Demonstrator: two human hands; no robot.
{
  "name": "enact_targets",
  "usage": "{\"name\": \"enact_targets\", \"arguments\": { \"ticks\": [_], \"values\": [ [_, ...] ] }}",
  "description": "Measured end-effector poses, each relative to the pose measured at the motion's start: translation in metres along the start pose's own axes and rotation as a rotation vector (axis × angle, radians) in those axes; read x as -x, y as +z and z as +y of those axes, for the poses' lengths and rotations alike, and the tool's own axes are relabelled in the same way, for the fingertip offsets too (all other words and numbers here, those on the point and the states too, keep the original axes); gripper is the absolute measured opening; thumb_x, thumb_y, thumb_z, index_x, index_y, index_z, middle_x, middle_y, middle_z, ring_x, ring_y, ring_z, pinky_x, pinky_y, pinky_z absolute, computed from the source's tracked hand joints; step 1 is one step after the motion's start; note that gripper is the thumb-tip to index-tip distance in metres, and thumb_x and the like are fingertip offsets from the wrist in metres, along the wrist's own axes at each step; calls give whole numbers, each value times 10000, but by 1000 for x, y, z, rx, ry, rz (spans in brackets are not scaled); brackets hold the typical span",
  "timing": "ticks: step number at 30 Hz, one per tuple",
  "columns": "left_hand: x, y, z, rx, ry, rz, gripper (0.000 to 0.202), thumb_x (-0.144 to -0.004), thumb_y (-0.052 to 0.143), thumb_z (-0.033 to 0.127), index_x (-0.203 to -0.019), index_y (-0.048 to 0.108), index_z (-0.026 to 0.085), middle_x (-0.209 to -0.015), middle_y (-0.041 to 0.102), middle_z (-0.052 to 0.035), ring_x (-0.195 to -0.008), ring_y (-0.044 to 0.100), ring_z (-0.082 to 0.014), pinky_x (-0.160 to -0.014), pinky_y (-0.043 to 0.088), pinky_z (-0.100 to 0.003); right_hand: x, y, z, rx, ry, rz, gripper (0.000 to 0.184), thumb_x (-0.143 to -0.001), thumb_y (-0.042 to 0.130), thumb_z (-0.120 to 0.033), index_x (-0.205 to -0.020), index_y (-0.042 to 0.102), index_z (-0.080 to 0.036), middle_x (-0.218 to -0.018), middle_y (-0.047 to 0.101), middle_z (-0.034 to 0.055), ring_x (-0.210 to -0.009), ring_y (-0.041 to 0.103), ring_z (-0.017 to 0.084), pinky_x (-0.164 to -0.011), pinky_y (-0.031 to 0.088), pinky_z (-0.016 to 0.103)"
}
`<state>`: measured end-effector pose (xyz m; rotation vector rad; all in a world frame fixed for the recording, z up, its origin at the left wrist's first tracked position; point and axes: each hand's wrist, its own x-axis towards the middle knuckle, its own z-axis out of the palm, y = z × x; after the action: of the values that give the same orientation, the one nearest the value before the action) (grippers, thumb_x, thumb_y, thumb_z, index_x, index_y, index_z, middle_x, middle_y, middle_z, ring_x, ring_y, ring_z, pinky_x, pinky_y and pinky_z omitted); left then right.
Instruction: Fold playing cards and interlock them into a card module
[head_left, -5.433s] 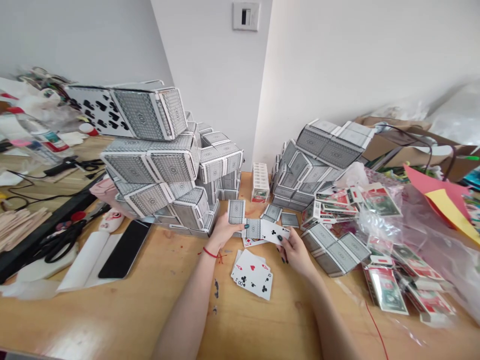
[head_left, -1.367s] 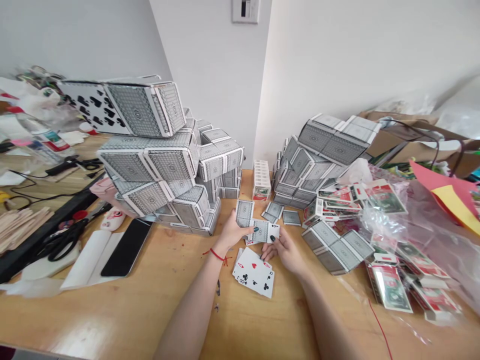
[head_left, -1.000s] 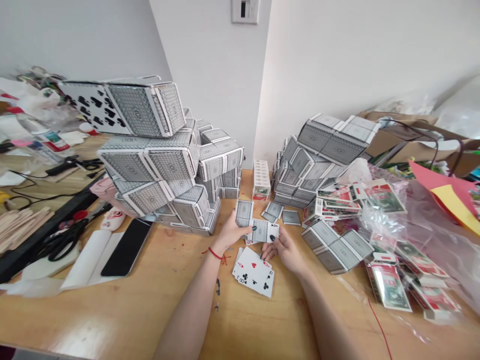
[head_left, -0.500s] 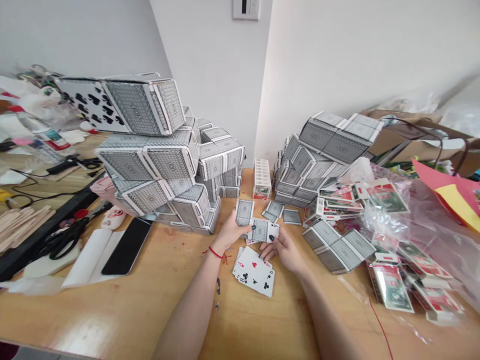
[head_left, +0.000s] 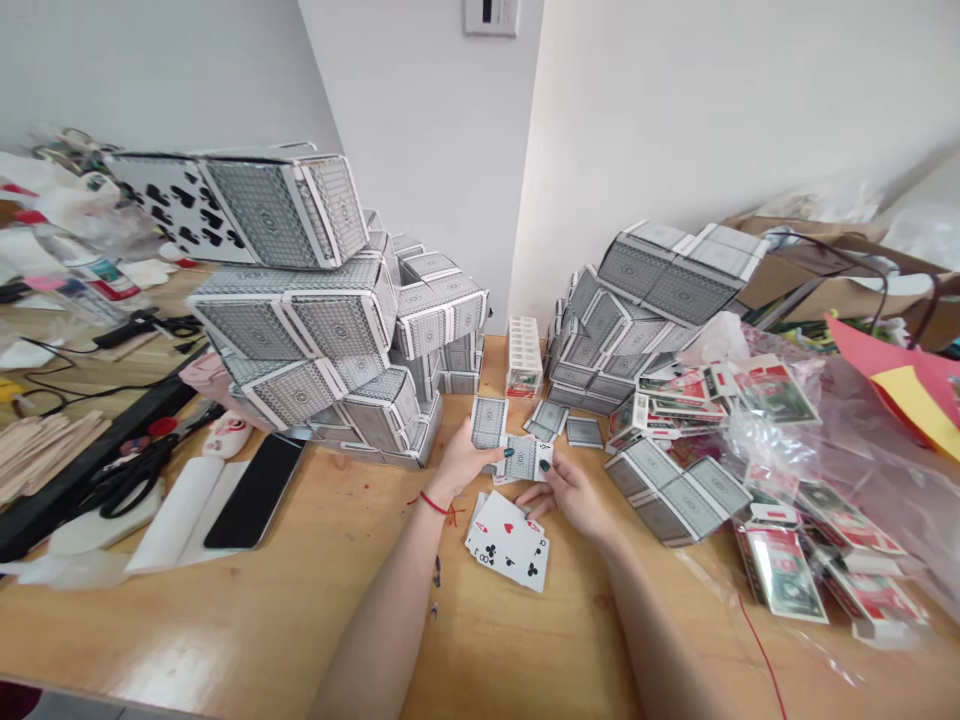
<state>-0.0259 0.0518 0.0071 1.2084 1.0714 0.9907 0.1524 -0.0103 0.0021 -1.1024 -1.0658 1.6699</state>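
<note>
My left hand (head_left: pixel 463 462), with a red string at its wrist, grips grey-backed playing cards (head_left: pixel 489 420). One stands upright and another lies crosswise, the thumb pressed on it. At the right end of that crosswise card (head_left: pixel 520 459), my right hand (head_left: pixel 568 488) pinches it together with a face-up ace (head_left: pixel 544 455). Below the hands, several loose cards (head_left: pixel 510 550) lie face up on the wooden table, hearts and clubs showing. A few cards (head_left: pixel 546 420) lie back up just beyond my right hand.
Blocks built of folded cards (head_left: pixel 337 320) are stacked high on the left, with another stack (head_left: pixel 637 300) on the right. Card boxes (head_left: pixel 524 360) stand between them. A phone (head_left: pixel 255 492) and scissors (head_left: pixel 142 455) lie left; opened card packs (head_left: pixel 784 570) and plastic wrap lie right.
My right hand has shifted slightly left along the held cards, and the ace shows less beyond the crosswise card. My left hand has stayed nearly still.
</note>
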Motion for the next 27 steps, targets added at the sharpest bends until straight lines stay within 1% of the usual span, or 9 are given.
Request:
{"name": "enact_targets", "arguments": {
  "ticks": [2,4,8,13,20,27],
  "values": [
    [-1,-1,-3,-17,14,19,536,-563,715,178,-1045,479,160,-1022,599,-72,-919,563,-186,-829,436,-341,-1,-1,1,17,-3,69,340,-788,465,-440,-998,408,-179,-714,650,53,-565,648,192,-466,524,310],
    [-2,-3,-5,-46,22,42,534,-561,719,188,-1041,485,158,-1020,600,-72,-926,560,-191,-831,432,-341,-2,-1,1,36,-8,112,355,-784,467,-443,-995,433,-160,-617,647,41,-537,644,195,-478,524,311],
    [-2,-3,-7,-94,13,66,522,-547,728,196,-1016,504,160,-995,612,-69,-901,569,-196,-805,442,-340,-1,0,2,54,-36,120,385,-763,476,-466,-973,466,-143,-541,646,37,-515,644,204,-493,523,312],
    [0,0,-2,-86,6,72,503,-552,721,167,-1006,505,157,-979,621,-67,-879,580,-185,-780,454,-315,-1,0,4,73,-43,111,381,-758,472,-487,-945,467,-154,-542,656,40,-511,645,208,-511,521,318],
    [1,1,-2,-86,18,92,531,-535,730,164,-1015,504,162,-971,624,-66,-873,583,-183,-788,448,-325,-1,2,4,115,-23,124,357,-747,462,-524,-853,461,-182,-549,661,32,-537,651,218,-528,523,333],
    [0,2,-1,-82,13,86,496,-539,714,135,-988,505,158,-950,626,-57,-852,583,-172,-770,449,-306,-1,1,5,130,-34,130,391,-748,454,-534,-872,465,-163,-566,668,52,-517,646,206,-496,512,309]
  ]
}}
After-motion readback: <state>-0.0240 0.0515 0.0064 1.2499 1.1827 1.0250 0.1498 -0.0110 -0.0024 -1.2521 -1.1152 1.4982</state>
